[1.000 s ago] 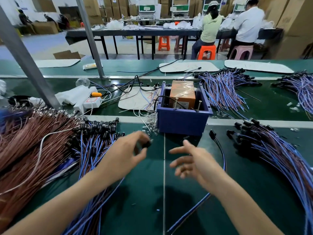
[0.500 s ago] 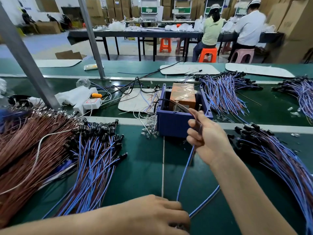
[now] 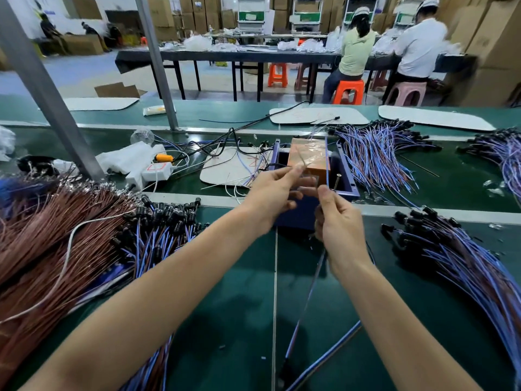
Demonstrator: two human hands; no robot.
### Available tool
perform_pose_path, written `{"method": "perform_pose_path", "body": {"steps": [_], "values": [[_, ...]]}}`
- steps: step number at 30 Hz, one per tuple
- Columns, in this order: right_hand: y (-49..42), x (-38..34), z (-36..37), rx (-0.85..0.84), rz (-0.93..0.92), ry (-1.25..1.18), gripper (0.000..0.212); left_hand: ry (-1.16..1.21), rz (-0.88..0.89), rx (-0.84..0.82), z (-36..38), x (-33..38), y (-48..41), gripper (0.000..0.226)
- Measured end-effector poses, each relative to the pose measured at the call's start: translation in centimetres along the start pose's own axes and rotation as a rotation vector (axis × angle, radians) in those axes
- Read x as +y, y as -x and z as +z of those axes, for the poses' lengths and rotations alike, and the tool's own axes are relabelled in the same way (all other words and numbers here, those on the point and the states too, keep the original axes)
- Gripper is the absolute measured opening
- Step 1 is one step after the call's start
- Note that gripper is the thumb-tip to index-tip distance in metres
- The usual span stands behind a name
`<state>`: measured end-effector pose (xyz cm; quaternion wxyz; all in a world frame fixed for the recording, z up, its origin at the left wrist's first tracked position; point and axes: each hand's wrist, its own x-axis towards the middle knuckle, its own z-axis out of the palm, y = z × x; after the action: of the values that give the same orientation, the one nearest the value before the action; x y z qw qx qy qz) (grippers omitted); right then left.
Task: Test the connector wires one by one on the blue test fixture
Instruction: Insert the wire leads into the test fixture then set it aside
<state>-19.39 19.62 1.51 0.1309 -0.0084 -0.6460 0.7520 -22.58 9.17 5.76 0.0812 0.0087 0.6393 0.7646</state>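
Listener: Position of the connector wire [image 3: 307, 300], please?

Describer: It sat directly in front of the blue test fixture [image 3: 348, 179]. It was a thin blue-and-brown pair. One blue strand rose over the fixture's open top. The rest trailed toward the viewer across the green bench [image 3: 239, 320], its far end too blurred to make out.

Listener: And the hands?

Describer: The right hand [image 3: 341, 221] pinched the blue strand at the fixture's front wall. The left hand [image 3: 270, 196], just left of it, pinched a fine strand whose tip stood over the tape-wrapped orange block [image 3: 307, 153] inside the fixture. Similar black-capped wires lay heaped in a left pile [image 3: 166, 224] and a right pile [image 3: 451, 249] beside the fixture.
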Motion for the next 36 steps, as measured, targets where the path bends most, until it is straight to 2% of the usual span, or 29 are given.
{"method": "perform_pose_path", "body": {"steps": [3, 6, 8, 11, 13, 16, 19, 23, 25, 30, 36], "values": [[-1.0, -3.1, -0.7, -0.03, -0.219, 0.202, 0.028, 0.02, 0.121, -0.085, 0.6, 2.1, 0.2, 0.02], [-1.9, -7.3, -1.5, -0.039, -0.492, 0.503, 0.026, 0.089, 0.327, -0.199, 0.7, 5.0, 1.1, 0.018], [-2.4, -9.8, -1.8, -0.022, -0.64, 0.681, 0.032, 0.157, 0.457, -0.239, 0.9, 6.8, 1.9, 0.017], [-2.5, -11.8, -2.1, -0.008, -0.83, 0.795, 0.032, 0.17, 0.622, -0.297, 1.0, 7.8, 2.8, 0.018], [-1.9, -11.0, -2.6, -0.023, -0.875, 0.872, 0.031, 0.087, 0.68, -0.309, 0.8, 6.9, 3.5, 0.017], [0.0, -6.5, -4.2, -0.17, -0.768, 0.853, 0.027, -0.087, 0.689, -0.313, -0.1, 3.2, 4.5, 0.019], [2.9, -1.1, -5.6, -0.296, -0.526, 0.773, 0.019, -0.186, 0.517, -0.393, -1.2, -1.3, 5.3, 0.017], [4.7, 2.6, -5.6, -0.202, -0.092, 0.29, 0.027, -0.229, 0.224, -0.245, -2.6, -5.5, 4.6, 0.016], [4.3, 2.9, -5.4, -0.097, -0.018, 0.185, 0.023, -0.247, 0.102, -0.154, -2.8, -6.3, 3.7, 0.025], [1.2, 3.4, -5.3, 0.024, 0.058, 0.306, 0.043, -0.292, -0.054, -0.088, -2.6, -6.4, 1.4, 0.032], [-0.9, 4.6, -3.8, 0.03, 0.176, 0.435, 0.063, -0.396, -0.018, -0.035, -1.8, -6.6, 0.2, 0.029]]}}
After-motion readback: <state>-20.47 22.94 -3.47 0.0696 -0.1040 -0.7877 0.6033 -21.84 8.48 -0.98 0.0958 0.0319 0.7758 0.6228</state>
